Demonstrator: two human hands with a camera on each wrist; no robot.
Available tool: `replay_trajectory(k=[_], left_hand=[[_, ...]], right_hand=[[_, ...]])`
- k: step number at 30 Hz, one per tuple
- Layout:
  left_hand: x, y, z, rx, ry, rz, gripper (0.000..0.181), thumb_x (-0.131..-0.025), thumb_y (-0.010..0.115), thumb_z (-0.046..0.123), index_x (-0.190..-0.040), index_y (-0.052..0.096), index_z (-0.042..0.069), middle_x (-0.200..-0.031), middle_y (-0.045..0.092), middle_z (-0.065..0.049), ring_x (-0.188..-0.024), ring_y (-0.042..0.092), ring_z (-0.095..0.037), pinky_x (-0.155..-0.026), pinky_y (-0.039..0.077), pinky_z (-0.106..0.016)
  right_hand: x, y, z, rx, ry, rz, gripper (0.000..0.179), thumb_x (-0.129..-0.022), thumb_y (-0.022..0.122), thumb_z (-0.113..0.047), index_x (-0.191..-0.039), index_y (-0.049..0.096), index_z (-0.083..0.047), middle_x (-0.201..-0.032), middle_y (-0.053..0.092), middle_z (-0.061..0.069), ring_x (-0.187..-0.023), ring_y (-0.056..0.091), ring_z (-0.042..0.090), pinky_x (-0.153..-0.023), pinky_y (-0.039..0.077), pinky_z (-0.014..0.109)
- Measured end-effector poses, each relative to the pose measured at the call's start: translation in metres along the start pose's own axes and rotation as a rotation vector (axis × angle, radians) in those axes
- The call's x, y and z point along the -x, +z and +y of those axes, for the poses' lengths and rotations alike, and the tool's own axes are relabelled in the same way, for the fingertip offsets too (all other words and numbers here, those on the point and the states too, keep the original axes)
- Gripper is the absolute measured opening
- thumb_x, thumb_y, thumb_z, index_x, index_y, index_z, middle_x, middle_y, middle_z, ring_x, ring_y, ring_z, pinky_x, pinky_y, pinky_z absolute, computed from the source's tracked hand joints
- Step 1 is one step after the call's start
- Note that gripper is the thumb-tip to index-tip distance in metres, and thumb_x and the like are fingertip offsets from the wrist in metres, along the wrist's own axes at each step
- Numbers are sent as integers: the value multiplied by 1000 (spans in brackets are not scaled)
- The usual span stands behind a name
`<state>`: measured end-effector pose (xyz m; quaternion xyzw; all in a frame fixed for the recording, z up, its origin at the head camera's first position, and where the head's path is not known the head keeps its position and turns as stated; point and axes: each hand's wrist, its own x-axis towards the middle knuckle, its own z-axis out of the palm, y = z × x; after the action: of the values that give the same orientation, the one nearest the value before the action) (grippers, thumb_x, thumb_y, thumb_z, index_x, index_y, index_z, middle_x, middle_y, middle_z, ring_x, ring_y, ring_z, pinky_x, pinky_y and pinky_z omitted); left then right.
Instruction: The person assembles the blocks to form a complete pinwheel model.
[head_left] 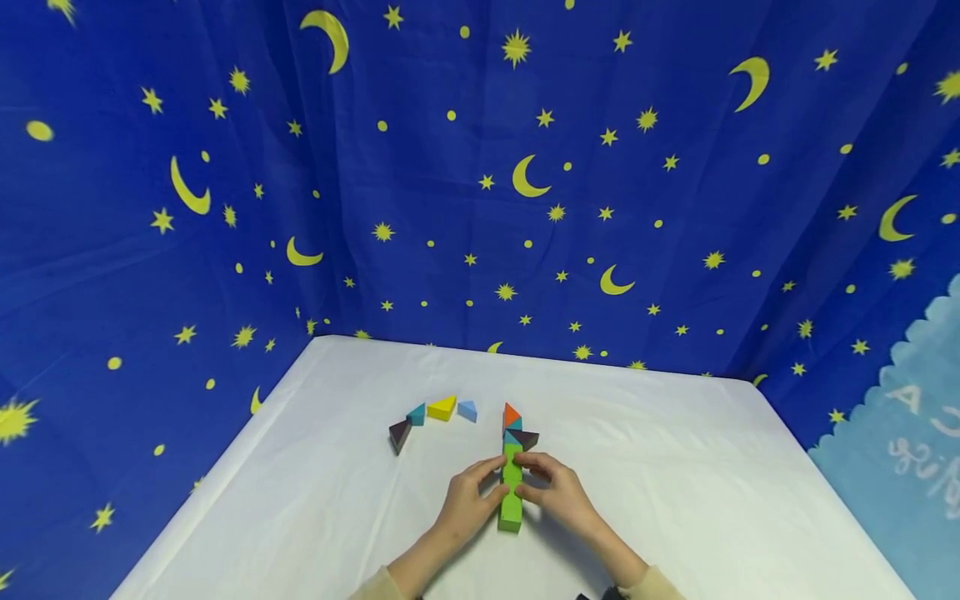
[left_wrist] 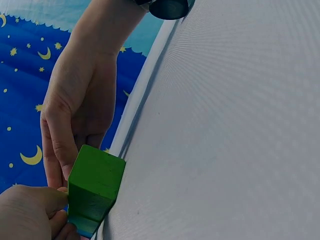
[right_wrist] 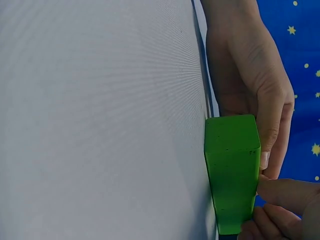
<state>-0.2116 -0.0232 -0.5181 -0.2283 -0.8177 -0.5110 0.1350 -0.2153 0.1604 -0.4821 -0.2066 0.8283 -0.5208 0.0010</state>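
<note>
A row of green blocks (head_left: 510, 514) lies on the white table, running away from the person. My left hand (head_left: 467, 502) holds its left side, with index finger and thumb tips at the edge. On the opposite side my right hand (head_left: 561, 497) holds it the same way, so the row sits between both hands. The near end of the green row (left_wrist: 95, 185) shows large in the left wrist view, and its long face (right_wrist: 232, 180) in the right. Past the green blocks come a light blue triangle (head_left: 512, 438), a dark triangle (head_left: 528, 439) and an orange triangle (head_left: 512, 414).
Left of the row, farther back, lie a dark triangle block (head_left: 400, 435), a teal block (head_left: 417, 414), a yellow block (head_left: 442, 407) and a light blue block (head_left: 467, 410). Blue cloth (head_left: 450, 200) with moons and stars hangs behind the table (head_left: 697, 492).
</note>
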Motion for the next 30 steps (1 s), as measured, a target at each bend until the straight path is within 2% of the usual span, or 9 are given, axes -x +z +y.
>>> replay_trajectory(k=[3,6,11,13,15,18,23,27,30], left_hand=[[-4,-1,2,13,7,0,41,-87,68,14,-124,58,-3,-121,62,-12,-111,58,-27,-94,48,-38],[-13,-5,5,42,32,18,41,-86,68,9,-123,58,-4,-121,61,-14,-111,58,-28,-93,49,-34],[-46,-29,0,33,68,92,35,-86,68,5,-119,62,-3,-118,63,-14,-106,61,-29,-90,51,-33],[-61,-40,-8,7,58,118,33,-85,68,5,-117,64,-1,-115,64,-13,-103,62,-29,-89,51,-34],[-74,-50,-16,-22,41,115,32,-85,68,4,-116,64,-1,-115,65,-13,-103,62,-29,-89,51,-36],[-89,-62,-28,-88,10,66,33,-84,68,0,-117,64,-1,-115,64,-13,-103,61,-31,-90,51,-38],[-107,-69,-40,-256,0,-75,36,-85,65,-1,-120,62,-2,-118,63,-16,-108,58,-33,-93,48,-43],[-114,-69,-45,-348,26,-187,34,-83,64,-5,-117,63,-4,-116,63,-18,-109,58,-33,-92,48,-44],[-116,-68,-50,-386,53,-236,34,-80,64,-8,-114,65,-4,-111,65,-17,-105,60,-31,-91,49,-42]], right_hand=[[4,-3,-18,18,-14,1,42,-80,70,2,-120,56,10,-119,58,24,-114,53,40,-98,43,45],[5,-6,-30,32,-35,-2,42,-81,70,2,-119,55,12,-118,57,26,-112,53,42,-96,44,46],[4,-8,-32,30,-58,-15,42,-81,69,2,-119,54,14,-118,57,28,-112,52,43,-95,43,49],[4,-8,-34,30,-37,-21,42,-82,69,2,-119,54,13,-119,57,27,-113,52,43,-97,42,49],[5,-8,-35,32,-13,-26,41,-83,68,2,-120,55,12,-119,57,26,-113,52,42,-97,42,49],[6,-9,-33,31,1,-34,41,-83,68,1,-120,55,12,-119,57,26,-113,52,42,-97,42,48],[3,-8,-18,9,2,-36,42,-83,69,-1,-122,55,9,-121,57,23,-115,52,39,-98,42,46],[3,-8,-18,-3,-8,-44,42,-84,69,-2,-122,55,9,-121,58,22,-115,52,38,-98,42,45],[6,-9,-28,-11,-1,-59,42,-84,68,0,-122,54,11,-121,57,25,-115,51,40,-98,42,46]])
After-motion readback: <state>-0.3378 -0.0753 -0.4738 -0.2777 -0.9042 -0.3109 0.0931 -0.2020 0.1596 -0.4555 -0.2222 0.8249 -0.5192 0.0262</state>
